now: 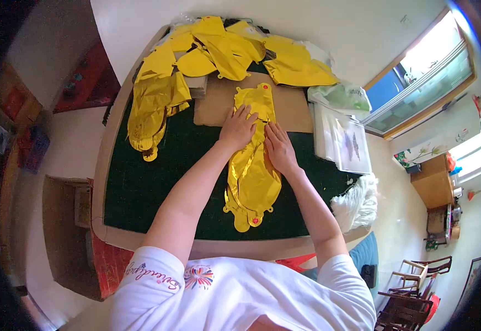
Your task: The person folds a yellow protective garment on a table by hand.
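Note:
A flat, uninflated gold foil balloon (257, 185) lies lengthwise in front of me. Its far end rests on a brown cardboard sheet (213, 105) and its near end on the dark green table cover (196, 215). Small tabs stick out along its edge, and a red mark shows at each end. My left hand (238, 128) lies flat on the balloon's upper left side, fingers stretched forward. On the opposite edge, my right hand (280, 148) rests with its fingers extended, pressing the foil. Creases run across the foil between the hands.
More gold foil balloons (224, 47) are heaped along the far edge, with some (152, 110) hanging down the left. Clear plastic bags (342, 138) lie at the right, above a bundle of white string (356, 204). A cardboard box (67, 237) stands left of the table.

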{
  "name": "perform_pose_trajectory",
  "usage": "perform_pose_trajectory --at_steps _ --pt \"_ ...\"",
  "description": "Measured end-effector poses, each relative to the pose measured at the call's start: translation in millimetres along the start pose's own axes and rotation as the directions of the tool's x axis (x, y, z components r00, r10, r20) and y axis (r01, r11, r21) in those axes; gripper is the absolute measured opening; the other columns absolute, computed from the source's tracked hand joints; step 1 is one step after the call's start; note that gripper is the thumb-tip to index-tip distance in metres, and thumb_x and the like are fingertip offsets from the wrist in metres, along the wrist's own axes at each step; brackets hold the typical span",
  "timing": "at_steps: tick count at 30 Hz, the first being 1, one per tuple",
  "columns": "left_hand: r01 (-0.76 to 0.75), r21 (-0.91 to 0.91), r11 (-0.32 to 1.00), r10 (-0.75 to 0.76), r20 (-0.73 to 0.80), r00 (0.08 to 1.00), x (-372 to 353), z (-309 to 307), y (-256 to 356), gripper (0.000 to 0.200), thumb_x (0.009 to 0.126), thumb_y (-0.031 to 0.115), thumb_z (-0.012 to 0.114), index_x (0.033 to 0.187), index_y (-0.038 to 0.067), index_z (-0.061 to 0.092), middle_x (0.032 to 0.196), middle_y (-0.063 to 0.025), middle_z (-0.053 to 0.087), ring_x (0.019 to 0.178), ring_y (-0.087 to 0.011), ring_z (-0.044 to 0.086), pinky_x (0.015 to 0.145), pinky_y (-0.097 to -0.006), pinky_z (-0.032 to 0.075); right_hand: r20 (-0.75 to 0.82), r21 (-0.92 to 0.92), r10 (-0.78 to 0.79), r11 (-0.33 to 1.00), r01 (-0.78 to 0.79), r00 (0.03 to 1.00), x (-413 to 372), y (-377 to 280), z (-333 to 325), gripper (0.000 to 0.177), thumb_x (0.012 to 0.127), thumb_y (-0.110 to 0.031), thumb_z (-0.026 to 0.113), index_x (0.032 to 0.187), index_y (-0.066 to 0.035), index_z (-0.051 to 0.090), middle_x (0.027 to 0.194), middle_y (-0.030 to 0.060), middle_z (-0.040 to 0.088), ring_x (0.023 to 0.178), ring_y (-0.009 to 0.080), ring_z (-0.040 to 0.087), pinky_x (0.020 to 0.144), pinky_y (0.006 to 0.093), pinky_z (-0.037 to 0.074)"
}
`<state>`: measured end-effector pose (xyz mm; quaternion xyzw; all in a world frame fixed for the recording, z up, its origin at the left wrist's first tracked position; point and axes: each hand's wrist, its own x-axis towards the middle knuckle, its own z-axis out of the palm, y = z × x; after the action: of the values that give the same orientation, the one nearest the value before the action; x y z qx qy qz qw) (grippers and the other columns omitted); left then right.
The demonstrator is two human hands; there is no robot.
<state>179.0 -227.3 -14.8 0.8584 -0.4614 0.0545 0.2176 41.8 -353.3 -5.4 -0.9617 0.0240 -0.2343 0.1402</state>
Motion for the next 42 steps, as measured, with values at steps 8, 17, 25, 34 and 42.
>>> perform_pose_trajectory --at_steps 8,17,25,34,42 --pt "-0.015 0.006 1.0 0.016 -0.028 0.999 -1.2 -1.6 0.8 0.041 0.094 0.029 0.044 0.131 0.012 0.046 0.142 -0.0136 0.038 0.134 -0.0286 0.032 0.11 -0.0482 0.022 0.043 0.082 0.013 0.996 -0.016 0.999 -0.7 2.7 1.2 0.039 0.091 -0.014 0.049 0.127 0.0 0.05 0.135 0.0196 0.046 0.128 0.0345 0.04 0.108 0.0398 0.03" --pt "-0.008 0.016 1.0 0.008 -0.018 1.0 -1.0 -3.5 2.0 0.04 0.094 0.028 0.044 0.132 0.012 0.045 0.142 -0.0138 0.037 0.134 -0.0292 0.031 0.11 -0.0469 0.023 0.112 0.071 0.0 0.997 -0.008 0.994 -0.8 1.9 -3.3 0.041 0.093 -0.019 0.048 0.131 -0.003 0.047 0.139 0.0183 0.042 0.129 0.0359 0.038 0.107 0.0439 0.031" --pt "-0.033 0.017 0.999 0.033 -0.031 0.999 -1.5 -5.8 2.7 0.04 0.094 0.027 0.045 0.132 0.012 0.045 0.141 -0.014 0.039 0.133 -0.0295 0.033 0.11 -0.0467 0.023 -0.046 0.248 0.171 0.956 -0.154 0.984 9.5 10.8 2.0 0.038 0.092 -0.013 0.048 0.128 0.0 0.049 0.136 0.0227 0.043 0.128 0.0373 0.039 0.105 0.0435 0.033" --pt "-0.009 0.026 1.0 0.01 -0.018 1.0 -1.5 -5.7 3.6 0.04 0.095 0.028 0.045 0.132 0.013 0.045 0.142 -0.0134 0.038 0.133 -0.0294 0.032 0.11 -0.0465 0.024 -0.018 0.056 0.036 0.998 -0.035 0.999 8.8 9.2 7.9 0.039 0.093 -0.015 0.047 0.128 0.001 0.049 0.136 0.0193 0.045 0.129 0.0343 0.039 0.107 0.0404 0.031" --pt "-0.003 -0.066 0.998 -0.009 -0.192 0.981 2.6 -12.9 -1.4 0.039 0.092 0.023 0.05 0.128 0.007 0.047 0.138 -0.014 0.041 0.132 -0.0315 0.033 0.108 -0.0477 0.026 -0.03 0.004 0.047 0.999 -0.047 0.998 10.6 8.8 9.6 0.039 0.094 -0.018 0.046 0.129 -0.001 0.049 0.135 0.0179 0.046 0.129 0.0327 0.04 0.108 0.0412 0.03"
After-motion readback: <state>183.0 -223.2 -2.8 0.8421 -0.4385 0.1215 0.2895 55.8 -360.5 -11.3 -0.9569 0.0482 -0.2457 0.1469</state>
